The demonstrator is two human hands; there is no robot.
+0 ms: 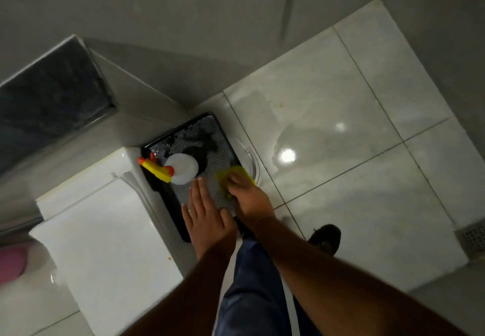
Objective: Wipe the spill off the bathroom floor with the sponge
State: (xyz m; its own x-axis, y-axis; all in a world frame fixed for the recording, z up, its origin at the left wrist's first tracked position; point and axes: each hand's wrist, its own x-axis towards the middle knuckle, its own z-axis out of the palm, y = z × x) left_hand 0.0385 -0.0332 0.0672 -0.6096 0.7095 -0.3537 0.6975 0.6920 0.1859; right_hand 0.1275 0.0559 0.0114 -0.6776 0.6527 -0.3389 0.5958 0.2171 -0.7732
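A yellow-green sponge [223, 178] lies on a black tray [223, 136] that sits on the floor by the wall. My right hand [246, 194] is closed over the sponge and covers most of it. Just to its left, my left hand [204, 215] hovers flat over the tray's near end, fingers spread, holding nothing. The pale glossy floor tiles [328, 131] to the right of the tray shine with wet-looking patches and light reflections; I cannot make out the edge of the spill.
A white spray bottle [182, 169] with a yellow and orange trigger [157, 169] stands on the tray. A clear lid [249, 154] leans beside the tray. A white toilet cistern [105, 244] is at left. A floor drain [472, 238] and my shoe [325, 236] are at right.
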